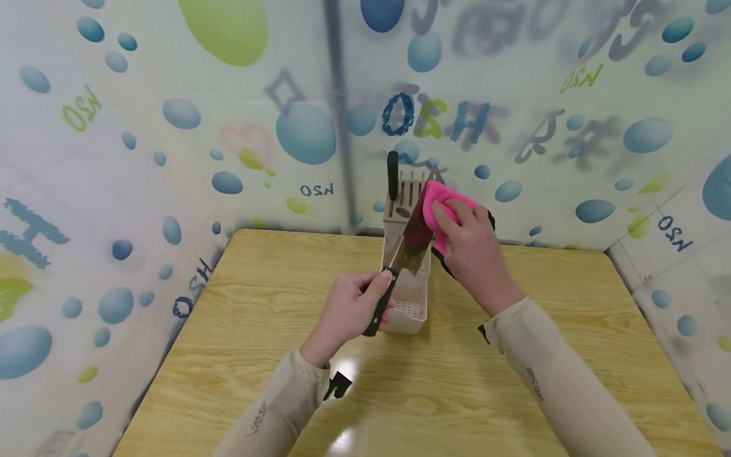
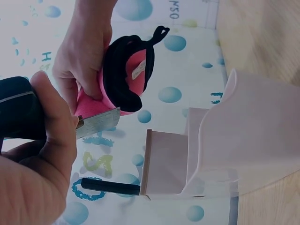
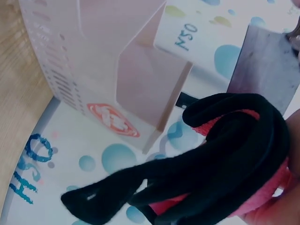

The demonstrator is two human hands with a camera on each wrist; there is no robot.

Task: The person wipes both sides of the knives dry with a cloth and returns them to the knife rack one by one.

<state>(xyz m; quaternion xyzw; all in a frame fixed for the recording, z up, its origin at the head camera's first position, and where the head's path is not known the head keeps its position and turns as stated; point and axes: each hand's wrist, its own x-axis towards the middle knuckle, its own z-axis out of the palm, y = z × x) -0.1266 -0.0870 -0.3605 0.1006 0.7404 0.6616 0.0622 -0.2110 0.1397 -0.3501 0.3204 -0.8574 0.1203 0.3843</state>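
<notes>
My left hand (image 1: 347, 310) grips the black handle (image 1: 379, 306) of a broad-bladed kitchen knife, a cleaver (image 1: 415, 236), its blade slanting up and away to the right. Near the blade's far end, a bright pink cloth (image 1: 451, 197) with black edging lies against the metal. My right hand (image 1: 475, 249) holds that cloth with bent fingers. In the right wrist view the cloth's black border (image 3: 225, 140) covers part of the blade (image 3: 265, 65). Behind and below the knife stands a pale beige knife holder (image 1: 407, 325), partly hidden by the blade.
A second black-handled knife (image 1: 393, 174) stands in a slot of the holder's top. The holder rests on a wood-grain table (image 1: 285, 285). Walls patterned with bubbles (image 1: 308, 133) rise behind the table's back edge and at both sides.
</notes>
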